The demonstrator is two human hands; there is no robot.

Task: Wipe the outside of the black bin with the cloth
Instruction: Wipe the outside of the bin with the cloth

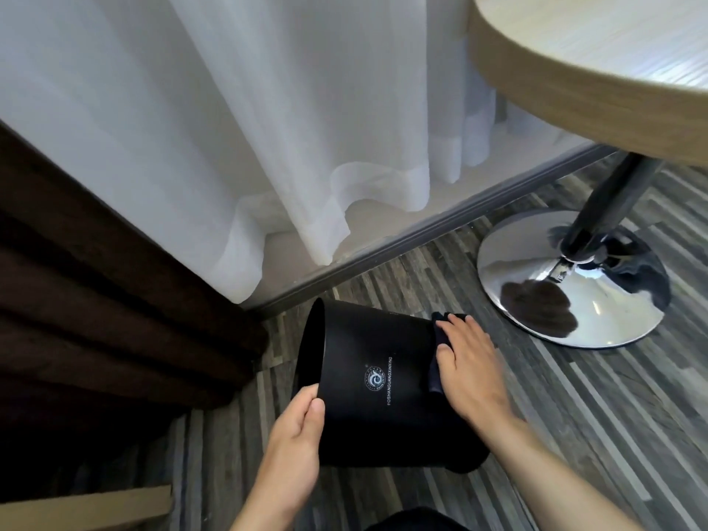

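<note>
The black bin (377,392) lies on its side over the striped floor, its open mouth turned to the left, a round white logo and lettering facing up. My left hand (297,435) grips the bin's rim at the lower left, thumb on the outer wall. My right hand (469,369) lies flat with fingers spread, pressing a dark cloth (438,362) against the bin's base end on the right. Most of the cloth is hidden under the palm.
A round wooden table (597,59) overhangs at the top right, on a dark post with a chrome disc base (536,277) just right of the bin. White sheer curtains (230,128) hang behind, a dark brown curtain (95,300) to the left. A cardboard edge (88,507) shows at the bottom left.
</note>
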